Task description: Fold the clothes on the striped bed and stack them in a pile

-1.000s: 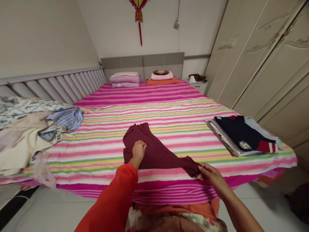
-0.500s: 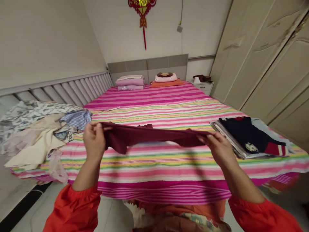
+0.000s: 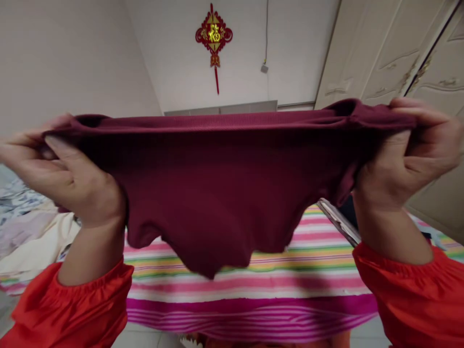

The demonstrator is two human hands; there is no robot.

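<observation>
A maroon garment [image 3: 217, 183] is stretched wide between my two hands, in front of my view and above the bed. Its ribbed band runs nearly level along the top, and the cloth below hangs loose with an uneven lower edge. My left hand [image 3: 68, 169] pinches one upper end, thumb on the near side. At the other upper end my right hand [image 3: 409, 150] has its fingers closed round the cloth. Which kind of garment it is, I cannot tell. It hides much of the bed and the headboard behind it.
Striped sheets cover the bed [image 3: 232, 290] below the cloth. A loose heap of clothes [image 3: 32, 227] lies at the left. A partly hidden stack of folded clothes [image 3: 339, 222] is at the right, near a tall cream wardrobe [image 3: 377, 53]. A red ornament [image 3: 213, 34] hangs on the wall.
Both hands have risen, come closer to my view and spread farther apart. The maroon garment has gone from a narrow, low strip to a broad hanging sheet. My view has tilted up.
</observation>
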